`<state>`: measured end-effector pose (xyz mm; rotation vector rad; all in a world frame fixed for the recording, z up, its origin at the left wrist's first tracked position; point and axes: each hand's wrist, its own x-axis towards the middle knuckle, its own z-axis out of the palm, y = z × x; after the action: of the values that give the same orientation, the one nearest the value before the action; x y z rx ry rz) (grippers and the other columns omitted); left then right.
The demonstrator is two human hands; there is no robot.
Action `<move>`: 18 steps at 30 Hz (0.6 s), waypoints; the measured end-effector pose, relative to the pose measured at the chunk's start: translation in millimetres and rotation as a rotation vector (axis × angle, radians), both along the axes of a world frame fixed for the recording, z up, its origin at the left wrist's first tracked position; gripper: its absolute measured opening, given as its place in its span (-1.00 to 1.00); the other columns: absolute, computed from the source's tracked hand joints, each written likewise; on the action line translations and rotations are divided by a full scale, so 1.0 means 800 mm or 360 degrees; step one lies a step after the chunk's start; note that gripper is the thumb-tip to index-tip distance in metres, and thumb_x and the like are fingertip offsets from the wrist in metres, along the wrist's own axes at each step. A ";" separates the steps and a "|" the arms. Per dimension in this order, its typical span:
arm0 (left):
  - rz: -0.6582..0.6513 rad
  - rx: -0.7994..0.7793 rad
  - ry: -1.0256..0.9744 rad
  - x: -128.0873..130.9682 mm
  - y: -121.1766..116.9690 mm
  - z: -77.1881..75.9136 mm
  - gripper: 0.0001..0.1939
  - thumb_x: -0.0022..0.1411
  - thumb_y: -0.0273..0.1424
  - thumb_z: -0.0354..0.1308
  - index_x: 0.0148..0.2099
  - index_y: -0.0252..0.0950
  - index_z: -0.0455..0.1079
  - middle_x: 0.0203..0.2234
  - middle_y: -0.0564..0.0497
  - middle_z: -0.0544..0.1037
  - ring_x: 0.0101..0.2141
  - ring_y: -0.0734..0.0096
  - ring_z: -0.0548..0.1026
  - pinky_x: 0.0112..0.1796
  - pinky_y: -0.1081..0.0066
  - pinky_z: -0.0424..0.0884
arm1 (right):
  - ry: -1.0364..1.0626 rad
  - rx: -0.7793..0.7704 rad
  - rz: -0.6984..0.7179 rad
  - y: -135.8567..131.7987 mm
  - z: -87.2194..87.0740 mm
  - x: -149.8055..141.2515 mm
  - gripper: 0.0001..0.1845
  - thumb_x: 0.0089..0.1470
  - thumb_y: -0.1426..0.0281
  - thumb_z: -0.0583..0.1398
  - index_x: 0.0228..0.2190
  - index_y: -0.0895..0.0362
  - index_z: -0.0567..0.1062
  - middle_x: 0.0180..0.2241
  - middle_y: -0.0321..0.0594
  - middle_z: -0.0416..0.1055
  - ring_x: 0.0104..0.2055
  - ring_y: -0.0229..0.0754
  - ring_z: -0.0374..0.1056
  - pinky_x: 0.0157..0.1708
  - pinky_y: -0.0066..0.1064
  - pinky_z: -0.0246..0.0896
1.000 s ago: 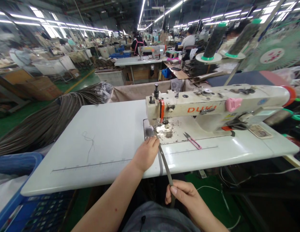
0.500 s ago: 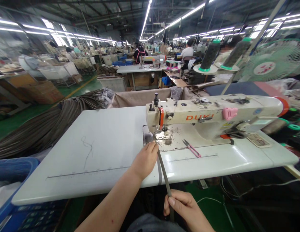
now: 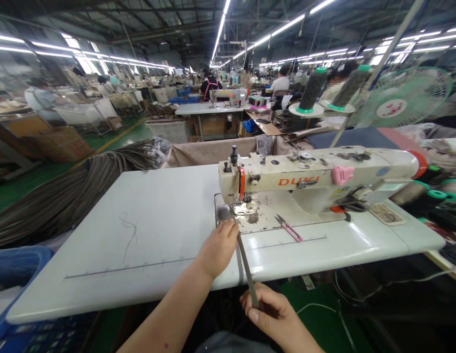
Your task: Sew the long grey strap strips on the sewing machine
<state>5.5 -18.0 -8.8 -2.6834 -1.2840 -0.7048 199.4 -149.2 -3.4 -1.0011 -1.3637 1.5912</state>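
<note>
A narrow grey-brown fabric strip point(image 3: 246, 262) runs from the needle area of the sewing machine point(image 3: 279, 176) down past the table's front edge. Close in front of the presser foot, my left hand point(image 3: 219, 245) is closed on the strip's upper part, its fingertips bent over it. Below the edge, my right hand point(image 3: 270, 314) pinches the lower part between thumb and fingers. The strip is stretched fairly straight between both hands. Pink-handled thread snips point(image 3: 289, 229) lie on the machine bed, right of my left hand. Where the strip meets the needle is hard to make out.
Loose thread point(image 3: 129, 233) lies on the white table point(image 3: 169, 206), left of the machine. A blue crate point(image 3: 25, 274) stands at the lower left, beside a long bundle of strips point(image 3: 66, 201). Thread cones point(image 3: 313, 90) and a green fan point(image 3: 404, 98) rise behind. Other people work farther back.
The view has shifted slightly, moving the machine a little left and down in the picture. My right hand has moved a little left along with the strip; both hands keep their hold.
</note>
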 end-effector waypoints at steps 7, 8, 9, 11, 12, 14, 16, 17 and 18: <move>-0.0017 0.0036 0.0002 -0.002 0.002 -0.008 -0.68 0.42 -0.53 0.01 0.18 -0.30 0.30 0.10 -0.20 0.51 0.18 0.08 0.48 0.22 0.05 0.44 | 0.0158 -0.0391 -0.0072 -0.004 0.002 -0.005 -0.53 0.18 -0.04 0.31 -0.29 0.15 0.60 -0.51 -0.23 0.54 -0.47 -0.21 0.44 -0.44 -0.45 0.17; -0.0014 0.0046 0.0012 -0.002 0.002 -0.009 -0.68 0.42 -0.53 0.00 0.18 -0.32 0.30 0.10 -0.21 0.50 0.18 0.08 0.48 0.23 0.06 0.43 | 0.0144 -0.0369 -0.0091 -0.006 0.005 -0.005 -0.52 0.20 -0.04 0.30 -0.33 0.16 0.62 -0.51 -0.21 0.55 -0.47 -0.22 0.43 -0.43 -0.45 0.16; -0.0009 0.0051 0.0018 -0.002 0.003 -0.010 -0.68 0.42 -0.54 0.00 0.18 -0.33 0.30 0.10 -0.21 0.50 0.19 0.08 0.47 0.23 0.06 0.42 | 0.0134 -0.0340 -0.0095 -0.007 0.008 -0.004 -0.50 0.21 -0.04 0.29 -0.38 0.17 0.63 -0.51 -0.20 0.55 -0.46 -0.23 0.41 -0.42 -0.44 0.15; 0.0001 0.0046 0.0014 -0.002 0.003 -0.011 -0.67 0.42 -0.53 0.01 0.20 -0.33 0.29 0.11 -0.22 0.50 0.20 0.08 0.47 0.23 0.06 0.43 | 0.0126 -0.0303 -0.0061 -0.009 0.013 -0.004 -0.46 0.22 -0.05 0.27 -0.44 0.18 0.64 -0.53 -0.19 0.54 -0.48 -0.24 0.38 -0.43 -0.44 0.13; 0.0004 0.0040 0.0007 -0.002 0.003 -0.011 -0.66 0.42 -0.53 0.02 0.21 -0.32 0.28 0.11 -0.22 0.50 0.19 0.08 0.47 0.22 0.06 0.44 | 0.0128 -0.0305 -0.0043 -0.010 0.014 -0.003 -0.44 0.22 -0.06 0.26 -0.45 0.18 0.65 -0.54 -0.19 0.54 -0.48 -0.24 0.38 -0.44 -0.44 0.12; 0.0002 0.0028 0.0001 -0.002 0.004 -0.011 -0.64 0.41 -0.52 0.02 0.22 -0.30 0.28 0.11 -0.21 0.50 0.18 0.08 0.48 0.22 0.05 0.45 | 0.0137 -0.0324 -0.0010 -0.012 0.013 -0.002 -0.43 0.22 -0.09 0.25 -0.43 0.17 0.65 -0.54 -0.19 0.54 -0.49 -0.23 0.39 -0.46 -0.44 0.12; 0.0002 0.0029 0.0002 -0.002 0.004 -0.012 -0.64 0.41 -0.53 0.01 0.22 -0.29 0.28 0.11 -0.21 0.50 0.18 0.08 0.49 0.22 0.05 0.45 | 0.0141 -0.0333 0.0008 -0.012 0.009 0.000 -0.44 0.21 -0.09 0.25 -0.41 0.17 0.64 -0.53 -0.18 0.54 -0.48 -0.22 0.41 -0.47 -0.45 0.13; 0.0003 0.0034 0.0005 -0.003 0.004 -0.012 -0.64 0.41 -0.53 0.00 0.22 -0.29 0.28 0.11 -0.20 0.50 0.18 0.08 0.49 0.22 0.05 0.45 | 0.0137 -0.0328 0.0018 -0.012 0.007 0.001 -0.44 0.21 -0.09 0.26 -0.41 0.17 0.64 -0.53 -0.18 0.54 -0.47 -0.21 0.42 -0.48 -0.45 0.13; 0.0004 0.0039 0.0007 -0.003 0.005 -0.013 -0.64 0.42 -0.53 0.00 0.22 -0.29 0.28 0.11 -0.20 0.50 0.18 0.08 0.49 0.21 0.05 0.46 | 0.0128 -0.0314 0.0045 -0.012 0.004 0.002 -0.44 0.21 -0.09 0.26 -0.41 0.17 0.64 -0.53 -0.18 0.54 -0.47 -0.21 0.42 -0.48 -0.46 0.13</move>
<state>3.3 -14.4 -19.1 -2.6616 -1.2692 -0.7097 200.8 -158.5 0.2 -1.0253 -1.1887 1.7947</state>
